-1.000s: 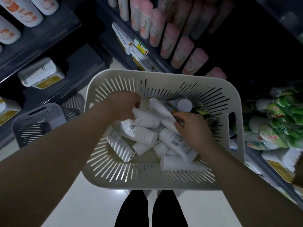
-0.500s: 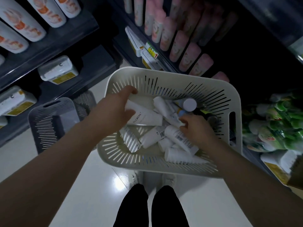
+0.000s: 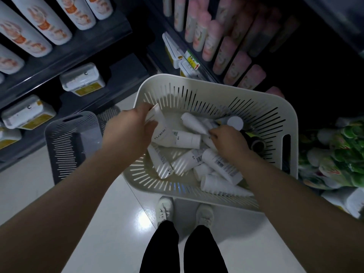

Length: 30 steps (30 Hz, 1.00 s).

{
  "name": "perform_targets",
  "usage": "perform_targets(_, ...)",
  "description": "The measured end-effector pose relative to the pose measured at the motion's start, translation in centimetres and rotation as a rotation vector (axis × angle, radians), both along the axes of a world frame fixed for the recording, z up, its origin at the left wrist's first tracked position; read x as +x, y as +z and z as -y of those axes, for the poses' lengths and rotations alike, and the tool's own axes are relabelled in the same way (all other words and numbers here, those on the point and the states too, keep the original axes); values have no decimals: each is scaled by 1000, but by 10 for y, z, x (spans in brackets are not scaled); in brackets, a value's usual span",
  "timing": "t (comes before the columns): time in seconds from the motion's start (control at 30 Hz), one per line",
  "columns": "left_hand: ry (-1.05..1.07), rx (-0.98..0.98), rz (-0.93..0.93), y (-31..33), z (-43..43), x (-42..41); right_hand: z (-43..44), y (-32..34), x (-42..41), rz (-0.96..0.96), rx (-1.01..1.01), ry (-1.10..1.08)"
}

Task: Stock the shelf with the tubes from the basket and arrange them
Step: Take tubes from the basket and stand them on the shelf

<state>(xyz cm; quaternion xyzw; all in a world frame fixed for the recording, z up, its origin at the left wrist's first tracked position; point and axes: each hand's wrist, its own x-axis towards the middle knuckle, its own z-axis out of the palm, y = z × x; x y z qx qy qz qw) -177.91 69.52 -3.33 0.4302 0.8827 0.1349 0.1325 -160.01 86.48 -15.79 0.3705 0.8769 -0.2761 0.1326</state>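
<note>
While both hands reach into basket [image 3: 199,89], left hand [image 3: 130,131] grip clamps FLORAL tube [image 3: 160,127]; right hand [image 3: 229,139] pinches tube [image 3: 194,123].

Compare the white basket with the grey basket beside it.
The white basket holds many white tubes and both hands reach into it; no tubes show in the grey basket, which no hand touches. The white one looks larger and nearer, the grey one lower, beside the shelf. Both have slotted walls.

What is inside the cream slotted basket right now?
The cream slotted plastic basket holds loose white tubes, a dark container and both hands. Anything beneath the pile is covered.
</note>
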Motion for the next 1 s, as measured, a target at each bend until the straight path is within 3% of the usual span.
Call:
perform_targets(0.2,8,96,40,6,-2,-2,3,11,-21,-166,-12,-87)
perform_targets(0.37,-22,115,82,19,-2,-14,25,33,-24,-275,102,119)
perform_targets(0.47,-45,102,98,28,-2,-21,30,34,-24,-216,-48,245)
perform_targets(0.57,-89,54,92,31,-6,-25,19,29,-28,-185,-200,104)
perform_targets(0.73,-114,35,81,24,-24,-31,1,9,-40,-78,-244,-163)
perform_targets(1.0,-180,32,114,3,-47,-40,-12,-25,-59,215,-228,-79)
